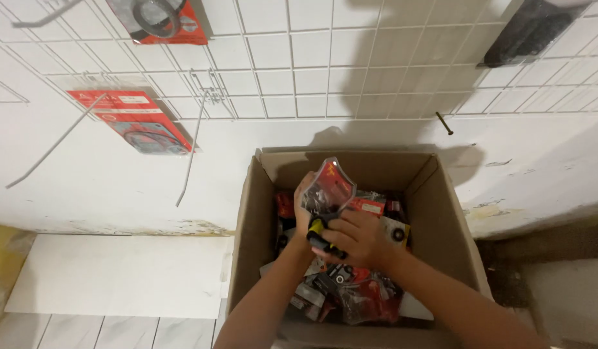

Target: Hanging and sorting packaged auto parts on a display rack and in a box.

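Lighting is warm and moderately bright, coming from behind and above the camera. It throws a large soft shadow of the person up the white wall [376, 139] and wire grid [299, 71], centre-right. A second shadow sits at the back inner wall of the cardboard box [247, 226]. The box contents are dimmer than the wall, with detail muddy there. There is glare on the clear plastic blister pack [329, 186] held above the box, and highlights wash out part of its face. Wide-angle distortion bends grid lines and hooks [56, 139] toward the left edge. Overall the frame is slightly soft, with compression smear on the forearms [266, 304] near the bottom edge. The corners are darker.
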